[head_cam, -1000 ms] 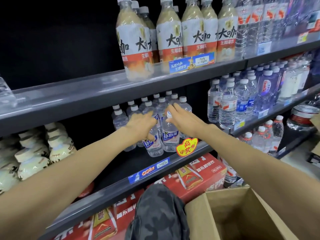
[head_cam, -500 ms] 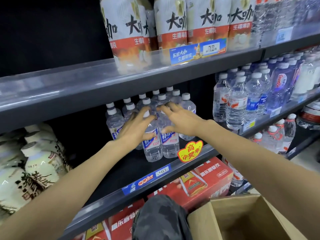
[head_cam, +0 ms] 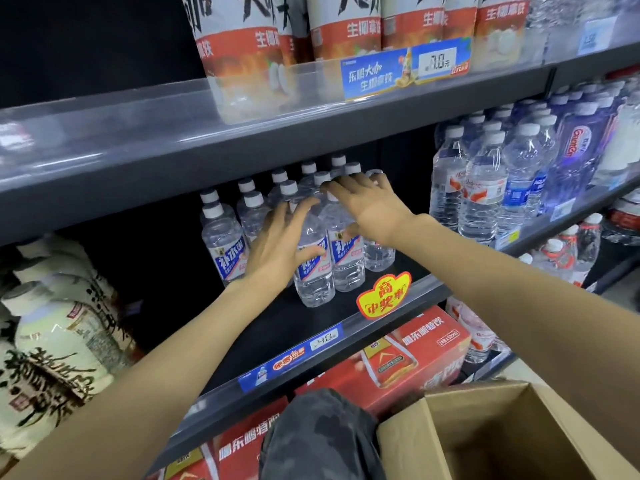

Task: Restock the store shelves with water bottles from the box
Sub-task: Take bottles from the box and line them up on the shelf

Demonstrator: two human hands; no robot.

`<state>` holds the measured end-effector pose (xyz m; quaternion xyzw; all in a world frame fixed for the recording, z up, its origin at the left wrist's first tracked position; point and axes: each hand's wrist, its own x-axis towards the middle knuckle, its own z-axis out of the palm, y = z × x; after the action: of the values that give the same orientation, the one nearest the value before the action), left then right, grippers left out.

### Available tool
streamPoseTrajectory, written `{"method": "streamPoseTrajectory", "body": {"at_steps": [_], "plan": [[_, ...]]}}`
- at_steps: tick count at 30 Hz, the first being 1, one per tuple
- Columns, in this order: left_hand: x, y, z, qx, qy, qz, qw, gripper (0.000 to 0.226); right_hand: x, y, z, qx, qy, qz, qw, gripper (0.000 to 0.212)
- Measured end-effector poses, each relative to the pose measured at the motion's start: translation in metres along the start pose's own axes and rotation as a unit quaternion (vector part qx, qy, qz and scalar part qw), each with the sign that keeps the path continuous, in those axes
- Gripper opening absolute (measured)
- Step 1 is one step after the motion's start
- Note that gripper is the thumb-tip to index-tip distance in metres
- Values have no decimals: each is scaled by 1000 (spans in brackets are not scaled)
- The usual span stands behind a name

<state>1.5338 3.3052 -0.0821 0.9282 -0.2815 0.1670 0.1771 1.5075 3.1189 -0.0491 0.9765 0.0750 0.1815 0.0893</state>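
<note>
Several clear water bottles with white caps and blue labels stand clustered on the dark middle shelf (head_cam: 298, 327). My left hand (head_cam: 278, 245) lies with straight fingers against the left side of the front water bottle (head_cam: 314, 284), its thumb across the label. My right hand (head_cam: 369, 206) is spread over the caps and shoulders of the bottles behind, touching the second front bottle (head_cam: 349, 270). Neither hand closes around a bottle. The open cardboard box (head_cam: 491, 431) is at the bottom right; what it holds is out of view.
The upper shelf (head_cam: 311, 129) holds large red-and-white drink bottles just above my hands. More water bottles (head_cam: 485, 188) fill the shelf to the right, cream bottles (head_cam: 52, 341) stand at the left, and red cartons (head_cam: 415, 358) sit below. My camouflage-clad knee (head_cam: 322, 438) is by the box.
Both hands have gone from gripping the front bottles to lying flat against them with spread fingers. The bottles stand deeper on the shelf, and my view has moved closer.
</note>
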Motion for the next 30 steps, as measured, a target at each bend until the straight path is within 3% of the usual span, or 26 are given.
{"method": "streamPoseTrajectory", "body": {"at_steps": [14, 25, 30], "plan": [[14, 8, 23, 76, 82, 10, 994, 63, 5, 13, 13, -15, 22, 4, 1000, 93], [13, 7, 31, 17, 67, -6, 998, 63, -6, 8, 18, -1, 13, -1, 1000, 96], [6, 4, 32, -22, 53, 4, 998, 64, -17, 5, 27, 26, 51, -13, 998, 80]]}}
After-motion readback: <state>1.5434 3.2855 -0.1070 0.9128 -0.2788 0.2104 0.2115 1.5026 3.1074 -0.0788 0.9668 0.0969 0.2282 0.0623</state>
